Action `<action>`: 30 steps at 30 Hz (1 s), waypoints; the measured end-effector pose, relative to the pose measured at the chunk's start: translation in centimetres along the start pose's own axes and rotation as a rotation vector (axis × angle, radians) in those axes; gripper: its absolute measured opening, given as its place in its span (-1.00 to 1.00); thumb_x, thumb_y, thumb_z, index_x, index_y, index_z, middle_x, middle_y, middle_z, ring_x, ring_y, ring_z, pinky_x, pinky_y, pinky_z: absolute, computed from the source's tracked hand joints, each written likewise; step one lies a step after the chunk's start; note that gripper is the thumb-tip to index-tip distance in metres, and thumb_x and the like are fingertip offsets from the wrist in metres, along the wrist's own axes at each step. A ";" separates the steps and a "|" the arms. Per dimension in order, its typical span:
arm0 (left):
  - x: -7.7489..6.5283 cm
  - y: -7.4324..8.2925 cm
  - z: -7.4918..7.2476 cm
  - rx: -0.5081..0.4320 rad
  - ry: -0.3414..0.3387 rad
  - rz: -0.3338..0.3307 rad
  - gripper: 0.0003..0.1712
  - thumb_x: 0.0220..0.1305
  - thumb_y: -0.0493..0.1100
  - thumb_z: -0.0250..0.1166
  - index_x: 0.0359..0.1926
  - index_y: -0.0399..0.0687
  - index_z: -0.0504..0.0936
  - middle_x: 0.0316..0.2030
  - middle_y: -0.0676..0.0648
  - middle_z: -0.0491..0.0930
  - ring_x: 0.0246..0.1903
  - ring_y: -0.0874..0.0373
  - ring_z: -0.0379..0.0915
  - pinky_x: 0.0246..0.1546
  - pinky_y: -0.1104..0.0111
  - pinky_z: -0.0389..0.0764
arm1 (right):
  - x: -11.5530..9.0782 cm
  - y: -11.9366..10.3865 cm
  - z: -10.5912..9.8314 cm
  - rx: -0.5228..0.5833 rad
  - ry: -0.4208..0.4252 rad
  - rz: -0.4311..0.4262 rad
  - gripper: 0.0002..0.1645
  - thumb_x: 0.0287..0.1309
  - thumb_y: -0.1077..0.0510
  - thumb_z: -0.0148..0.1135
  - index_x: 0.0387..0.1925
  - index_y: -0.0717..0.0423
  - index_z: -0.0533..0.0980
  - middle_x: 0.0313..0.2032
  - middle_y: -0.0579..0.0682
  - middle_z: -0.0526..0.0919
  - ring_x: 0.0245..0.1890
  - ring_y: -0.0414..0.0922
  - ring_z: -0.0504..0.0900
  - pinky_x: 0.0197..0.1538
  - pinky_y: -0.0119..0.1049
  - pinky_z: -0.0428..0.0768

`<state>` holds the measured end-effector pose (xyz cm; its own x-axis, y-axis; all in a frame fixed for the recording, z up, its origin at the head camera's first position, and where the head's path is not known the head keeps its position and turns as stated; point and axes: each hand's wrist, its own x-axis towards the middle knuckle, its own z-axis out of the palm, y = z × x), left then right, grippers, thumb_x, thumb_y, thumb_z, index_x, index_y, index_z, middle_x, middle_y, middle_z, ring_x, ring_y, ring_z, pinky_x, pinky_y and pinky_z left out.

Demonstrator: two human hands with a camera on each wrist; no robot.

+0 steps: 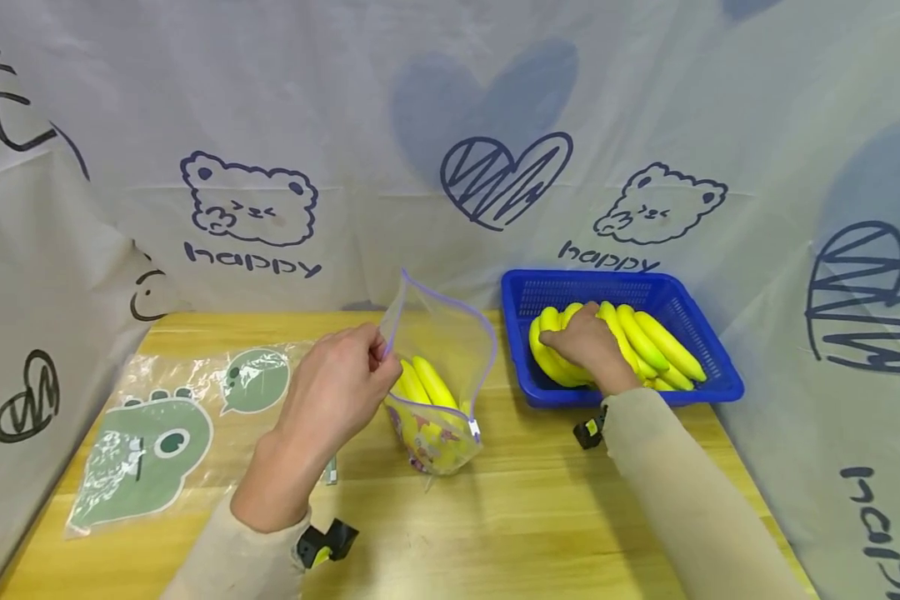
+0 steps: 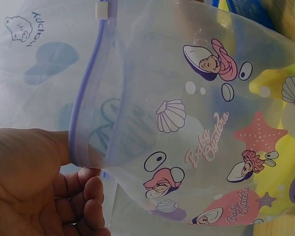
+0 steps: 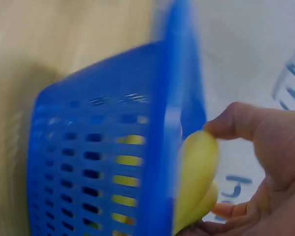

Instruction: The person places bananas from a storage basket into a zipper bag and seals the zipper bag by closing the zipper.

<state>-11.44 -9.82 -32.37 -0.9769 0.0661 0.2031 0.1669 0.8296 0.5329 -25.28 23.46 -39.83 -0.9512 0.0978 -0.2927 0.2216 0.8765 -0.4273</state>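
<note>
The left hand (image 1: 339,377) pinches the bag (image 1: 465,346) (lettering (image 2: 206,140) legible only at left wrist); the right hand (image 1: 591,340) grips a banana (image 3: 198,160) in the right-side basket (image 1: 722,388).

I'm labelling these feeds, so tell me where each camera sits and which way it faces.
Head: on the head, facing forward and down at the bag and basket; shows left hand, right hand and sleeves.
Left wrist: on that wrist, facing the bag's printed side; shows the left hand pinching the bag.
Right wrist: on that wrist, facing the basket's slotted side; shows the right hand gripping bananas.
Head and left wrist share the bag.
</note>
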 end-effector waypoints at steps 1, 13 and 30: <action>0.0 0.0 0.0 0.001 0.002 -0.001 -0.85 0.32 -0.16 0.14 -0.42 -0.01 0.53 -0.50 -0.04 0.48 -0.45 0.02 0.40 -0.45 0.23 0.38 | 0.0 0.2 -0.4 0.073 -0.022 0.010 0.39 0.31 -0.24 0.17 0.57 0.51 -0.45 0.49 0.57 0.17 0.45 0.34 0.32 0.50 0.18 0.32; 0.2 -0.1 0.2 -0.010 -0.002 -0.005 -0.86 0.31 -0.17 0.14 -0.41 -0.01 0.54 -0.51 -0.04 0.49 -0.44 0.01 0.41 -0.47 0.23 0.38 | 0.4 0.8 1.4 -0.121 -0.027 -0.069 0.32 0.32 -0.25 0.19 0.54 0.64 -0.23 0.19 0.53 0.54 0.03 0.23 0.63 0.09 0.07 0.63; 0.3 -0.1 0.2 0.003 0.002 -0.010 -0.86 0.29 -0.17 0.15 -0.42 -0.01 0.54 -0.51 -0.04 0.50 -0.44 0.01 0.41 -0.45 0.23 0.39 | 0.9 0.0 2.1 -0.230 0.106 -0.057 -0.07 0.26 -0.37 0.26 0.06 0.50 0.50 0.02 0.40 0.64 0.00 0.25 0.65 0.11 0.15 0.63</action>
<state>-11.73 -9.76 -32.51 -0.9783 0.0565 0.1994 0.1566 0.8317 0.5327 -25.66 22.58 -41.87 -0.9806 0.0831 -0.1775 0.1237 0.9649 -0.2317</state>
